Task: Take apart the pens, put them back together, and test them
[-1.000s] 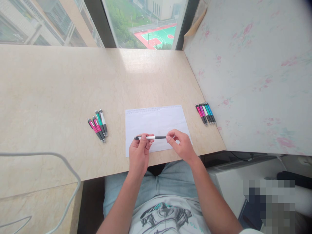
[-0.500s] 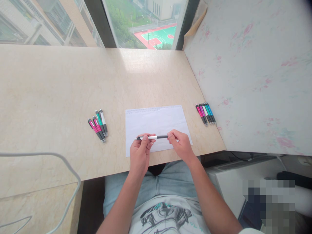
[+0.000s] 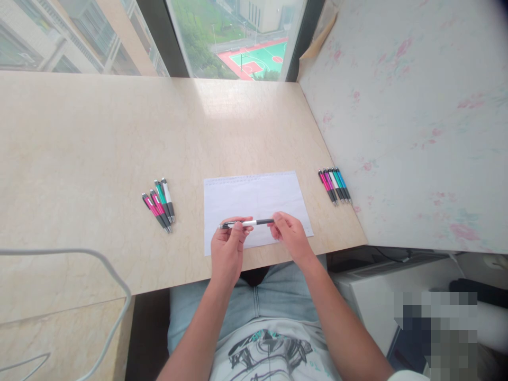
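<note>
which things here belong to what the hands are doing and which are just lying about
Part of the work:
white click pen, in the left hand, right hand at its dark end
sheet of paper below
probably four pens at left, pen row at right

Apparently just lying about:
grey cable

Held pen (image 3: 259, 222) smooth plastic; sheet (image 3: 254, 198) matt paper; tabletop (image 3: 246, 129) glossy, stone-like.

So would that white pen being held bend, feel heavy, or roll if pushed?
The white pen is probably stiff, running straight from the left hand to the right hand. It's likely light, being so slender. It looks slim and rounded, so it could roll.
</note>
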`<action>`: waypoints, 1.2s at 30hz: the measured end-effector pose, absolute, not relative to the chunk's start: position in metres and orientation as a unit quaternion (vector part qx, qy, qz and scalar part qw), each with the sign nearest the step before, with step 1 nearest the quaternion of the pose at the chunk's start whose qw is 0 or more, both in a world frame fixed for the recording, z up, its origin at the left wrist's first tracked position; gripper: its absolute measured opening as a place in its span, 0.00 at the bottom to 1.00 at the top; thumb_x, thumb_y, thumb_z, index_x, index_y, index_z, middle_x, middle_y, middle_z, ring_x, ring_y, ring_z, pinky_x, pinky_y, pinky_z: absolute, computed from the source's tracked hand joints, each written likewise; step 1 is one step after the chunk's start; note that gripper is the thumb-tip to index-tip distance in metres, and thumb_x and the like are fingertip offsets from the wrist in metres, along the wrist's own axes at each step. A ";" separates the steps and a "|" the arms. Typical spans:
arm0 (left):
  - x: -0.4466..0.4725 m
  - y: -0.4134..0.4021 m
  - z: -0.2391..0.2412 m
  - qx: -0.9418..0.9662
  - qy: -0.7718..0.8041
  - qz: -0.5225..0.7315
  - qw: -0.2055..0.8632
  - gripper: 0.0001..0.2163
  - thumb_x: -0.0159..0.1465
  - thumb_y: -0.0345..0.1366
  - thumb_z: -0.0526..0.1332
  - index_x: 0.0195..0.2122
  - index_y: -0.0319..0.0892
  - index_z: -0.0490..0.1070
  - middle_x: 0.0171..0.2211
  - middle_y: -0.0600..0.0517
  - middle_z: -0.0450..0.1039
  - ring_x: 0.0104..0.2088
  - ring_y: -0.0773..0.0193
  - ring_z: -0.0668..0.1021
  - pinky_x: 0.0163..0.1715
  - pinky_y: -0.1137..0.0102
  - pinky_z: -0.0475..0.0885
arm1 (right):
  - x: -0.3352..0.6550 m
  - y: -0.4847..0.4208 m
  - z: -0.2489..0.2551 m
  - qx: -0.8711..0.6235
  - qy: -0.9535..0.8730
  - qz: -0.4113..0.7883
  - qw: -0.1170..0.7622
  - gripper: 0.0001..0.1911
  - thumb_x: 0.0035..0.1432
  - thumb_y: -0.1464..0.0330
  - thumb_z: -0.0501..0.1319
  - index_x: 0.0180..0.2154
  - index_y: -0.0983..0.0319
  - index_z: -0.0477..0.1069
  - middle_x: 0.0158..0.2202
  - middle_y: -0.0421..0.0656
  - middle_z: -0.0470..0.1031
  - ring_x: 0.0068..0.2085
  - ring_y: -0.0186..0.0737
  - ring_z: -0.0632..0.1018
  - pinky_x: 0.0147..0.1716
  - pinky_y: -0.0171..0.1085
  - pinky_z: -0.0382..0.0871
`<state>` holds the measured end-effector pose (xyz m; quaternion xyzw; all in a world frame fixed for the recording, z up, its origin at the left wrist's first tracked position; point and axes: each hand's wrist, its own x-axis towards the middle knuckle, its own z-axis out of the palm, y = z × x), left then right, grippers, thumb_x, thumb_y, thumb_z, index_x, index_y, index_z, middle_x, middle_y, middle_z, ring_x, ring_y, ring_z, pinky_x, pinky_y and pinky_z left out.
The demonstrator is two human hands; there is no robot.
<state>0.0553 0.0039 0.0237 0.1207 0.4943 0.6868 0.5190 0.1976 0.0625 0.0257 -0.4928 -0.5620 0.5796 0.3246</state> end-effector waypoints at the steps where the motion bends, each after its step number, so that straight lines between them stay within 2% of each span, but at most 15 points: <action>1: 0.056 0.004 0.024 0.120 0.496 0.686 0.518 0.09 0.59 0.39 0.68 0.37 0.41 0.76 0.40 0.47 0.80 0.33 0.69 0.79 0.39 0.72 0.74 | 0.196 0.062 0.025 -0.490 -0.547 0.593 0.331 0.22 0.64 0.51 0.55 0.25 0.60 0.66 0.19 0.36 0.64 0.21 0.32 0.65 0.20 0.33 0.58; 9: 0.056 0.003 0.024 0.103 0.507 0.683 0.516 0.10 0.58 0.39 0.68 0.37 0.40 0.77 0.40 0.47 0.80 0.32 0.69 0.79 0.39 0.72 0.74 | 0.191 0.058 0.030 -0.476 -0.529 0.596 0.373 0.13 0.61 0.58 0.61 0.31 0.61 0.73 0.23 0.40 0.74 0.23 0.33 0.71 0.23 0.33 0.67; 20: 0.061 0.004 0.027 0.018 0.481 0.681 0.552 0.10 0.57 0.38 0.70 0.37 0.39 0.76 0.37 0.48 0.80 0.31 0.71 0.79 0.36 0.76 0.75 | 0.197 0.057 0.025 -0.457 -0.616 0.498 0.404 0.10 0.62 0.62 0.61 0.32 0.60 0.76 0.25 0.40 0.77 0.23 0.33 0.73 0.23 0.33 0.68; 24: 0.059 0.004 0.027 0.031 0.483 0.676 0.555 0.10 0.57 0.38 0.69 0.37 0.39 0.77 0.38 0.48 0.80 0.31 0.71 0.79 0.36 0.76 0.75 | 0.197 0.058 0.024 -0.453 -0.600 0.514 0.412 0.09 0.61 0.62 0.62 0.33 0.60 0.76 0.26 0.40 0.77 0.24 0.33 0.73 0.24 0.34 0.69; 27: 0.057 0.003 0.028 0.073 0.482 0.681 0.547 0.09 0.59 0.38 0.68 0.37 0.40 0.77 0.40 0.48 0.80 0.32 0.71 0.79 0.37 0.76 0.74 | 0.195 0.059 0.024 -0.457 -0.536 0.579 0.410 0.11 0.61 0.59 0.62 0.34 0.60 0.74 0.23 0.38 0.73 0.23 0.32 0.71 0.23 0.32 0.67; 31: 0.055 0.001 0.029 0.138 0.476 0.687 0.532 0.07 0.60 0.38 0.67 0.38 0.42 0.77 0.41 0.48 0.80 0.34 0.70 0.80 0.40 0.74 0.74 | 0.187 0.058 0.024 -0.442 -0.429 0.672 0.412 0.17 0.60 0.55 0.62 0.29 0.61 0.71 0.16 0.34 0.63 0.18 0.28 0.62 0.17 0.30 0.55; 33: 0.055 -0.001 0.030 0.179 0.481 0.679 0.525 0.07 0.61 0.37 0.67 0.39 0.43 0.78 0.42 0.48 0.80 0.35 0.68 0.80 0.41 0.73 0.74 | 0.182 0.055 0.025 -0.435 -0.360 0.709 0.423 0.17 0.59 0.54 0.62 0.30 0.62 0.73 0.16 0.34 0.61 0.18 0.27 0.59 0.16 0.29 0.51; 36: 0.056 -0.003 0.032 0.248 0.504 0.655 0.506 0.09 0.61 0.36 0.67 0.42 0.43 0.79 0.44 0.46 0.79 0.37 0.65 0.80 0.42 0.70 0.75 | 0.174 0.051 0.027 -0.429 -0.261 0.745 0.438 0.18 0.57 0.53 0.64 0.35 0.62 0.75 0.19 0.34 0.62 0.19 0.27 0.60 0.15 0.29 0.50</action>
